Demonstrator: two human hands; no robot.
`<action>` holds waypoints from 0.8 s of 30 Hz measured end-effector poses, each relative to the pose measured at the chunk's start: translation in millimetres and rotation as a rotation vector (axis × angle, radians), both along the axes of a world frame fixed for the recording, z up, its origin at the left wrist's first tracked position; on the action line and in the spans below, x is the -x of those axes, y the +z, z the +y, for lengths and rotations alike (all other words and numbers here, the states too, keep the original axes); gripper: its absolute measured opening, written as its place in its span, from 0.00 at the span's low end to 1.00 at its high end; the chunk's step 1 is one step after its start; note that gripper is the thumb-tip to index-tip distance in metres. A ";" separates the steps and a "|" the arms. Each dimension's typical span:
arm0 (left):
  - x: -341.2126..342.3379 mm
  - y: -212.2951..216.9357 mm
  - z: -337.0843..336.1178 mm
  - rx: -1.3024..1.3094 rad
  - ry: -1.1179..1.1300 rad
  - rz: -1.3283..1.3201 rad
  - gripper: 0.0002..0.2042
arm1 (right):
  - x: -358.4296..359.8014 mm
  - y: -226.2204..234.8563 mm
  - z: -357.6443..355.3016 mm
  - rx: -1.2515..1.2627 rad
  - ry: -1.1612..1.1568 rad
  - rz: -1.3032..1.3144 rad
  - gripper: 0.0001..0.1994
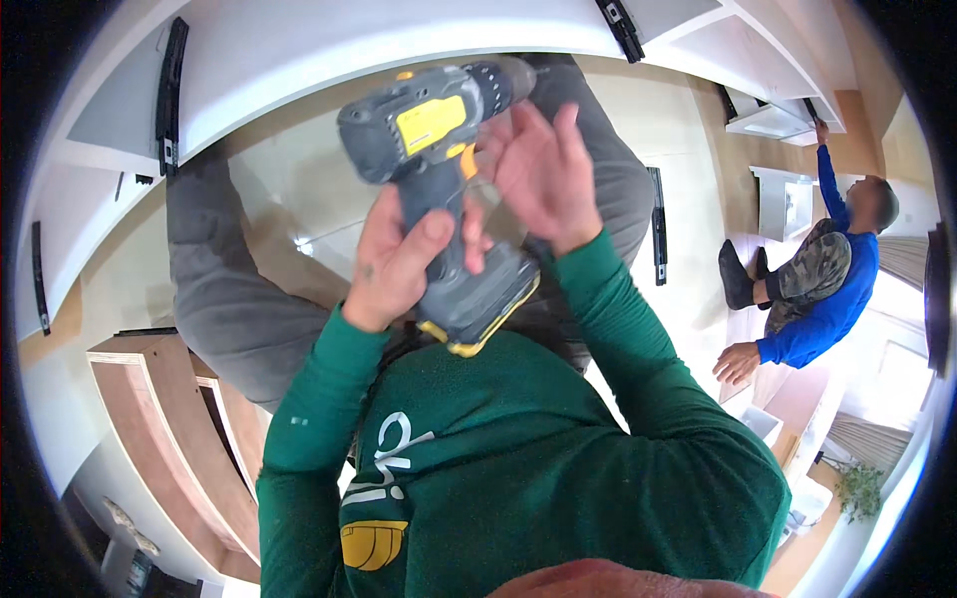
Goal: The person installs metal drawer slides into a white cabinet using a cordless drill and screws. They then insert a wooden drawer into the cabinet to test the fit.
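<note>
A white cabinet carcass [299, 50] with black drawer runners [171, 95] arcs across the top left of the room, while a wood-edged cabinet unit [159, 439] lies on the pale floor [688, 130] at lower left. At centre, a person in a green long-sleeved top and grey trousers holds a grey and yellow cordless drill [439, 189] up in front of the chest, well above the floor. The left hand [394, 264] is closed around the drill's grip, thumb across the handle; the right hand [533, 174] is partly open, fingers spread, its palm and fingertips touching the drill body near the chuck. Another black runner [657, 224] lies on the floor just right of the person's knee. Further right, a second person in a blue top and camouflage trousers [812, 289] sits on the floor, one arm raised to a white cabinet [783, 204], the other hand planted on the floor. A potted plant [859, 488] stands by the bright window at far right
</note>
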State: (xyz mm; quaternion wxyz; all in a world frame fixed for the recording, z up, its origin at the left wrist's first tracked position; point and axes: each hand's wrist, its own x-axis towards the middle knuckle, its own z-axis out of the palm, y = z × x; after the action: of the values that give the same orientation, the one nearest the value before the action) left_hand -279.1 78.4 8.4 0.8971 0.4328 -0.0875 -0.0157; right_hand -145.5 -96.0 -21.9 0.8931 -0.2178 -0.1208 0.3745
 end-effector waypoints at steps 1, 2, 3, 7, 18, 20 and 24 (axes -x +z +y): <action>-14.6 -2.6 -9.0 0.060 -0.020 0.049 0.26 | -15.3 6.4 -4.1 -0.061 -0.037 -0.057 0.30; -27.6 -3.9 -18.1 0.120 -0.029 0.099 0.26 | -29.1 17.4 -3.8 0.097 -0.125 -0.111 0.27; -41.9 -6.8 -26.8 0.180 -0.037 0.149 0.26 | -42.4 31.3 -2.2 0.255 -0.212 -0.165 0.25; -108.6 -27.1 -54.3 0.396 -0.106 0.253 0.22 | -86.1 33.7 -22.4 0.469 -0.369 -0.204 0.21; -209.2 -38.5 -91.9 0.143 0.017 0.535 0.17 | -182.1 -1.8 -76.5 0.910 -0.423 -0.279 0.24; -218.2 -34.8 -97.5 0.133 0.020 0.580 0.16 | -184.4 2.8 -82.7 0.945 -0.420 -0.270 0.24; -230.9 -39.2 -103.4 0.119 -0.006 0.579 0.15 | -188.4 15.4 -83.5 1.101 -0.476 -0.303 0.24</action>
State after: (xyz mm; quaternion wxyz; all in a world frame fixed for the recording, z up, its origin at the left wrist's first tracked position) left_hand -48.2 -25.0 -30.8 0.9085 0.3566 0.1702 -0.1361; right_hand 42.8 -179.4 -6.6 0.6815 -0.7186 0.0167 0.1374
